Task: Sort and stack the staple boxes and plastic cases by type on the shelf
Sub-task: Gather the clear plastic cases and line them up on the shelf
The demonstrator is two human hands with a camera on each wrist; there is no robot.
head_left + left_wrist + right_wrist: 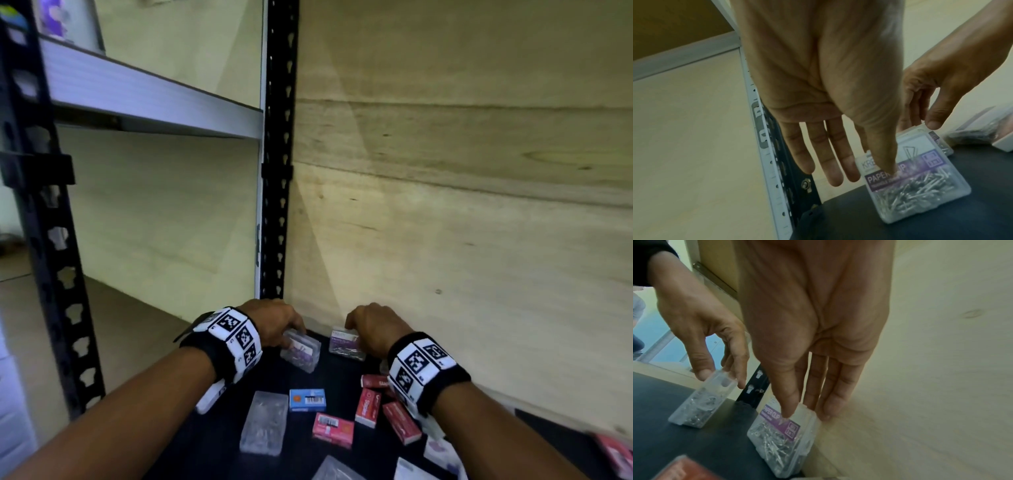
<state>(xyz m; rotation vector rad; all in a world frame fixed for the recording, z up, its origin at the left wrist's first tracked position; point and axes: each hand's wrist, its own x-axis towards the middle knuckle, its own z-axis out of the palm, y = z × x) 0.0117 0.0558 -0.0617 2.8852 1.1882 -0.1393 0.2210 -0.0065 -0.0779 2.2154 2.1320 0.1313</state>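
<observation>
Two clear plastic paper clip cases stand on edge at the far corner of the dark shelf (pixel 342 380). My left hand (pixel 289 334) pinches the left case (pixel 301 351) at its top, thumb on the labelled face (pixel 916 186). My right hand (pixel 359 330) pinches the right case (pixel 344 346), with the thumb on its purple label (pixel 781 423) and fingers behind it by the wall. Nearer me lie a flat clear case (pixel 263 423), a blue staple box (pixel 307 399), a pink one (pixel 333 425) and red ones (pixel 368 407).
A black slotted upright (pixel 279 154) stands at the shelf's back corner, just behind my left hand. A wooden panel (pixel 462 205) walls the right side. An upper shelf board (pixel 154 99) hangs overhead at left. More clear cases (pixel 337 471) lie at the front edge.
</observation>
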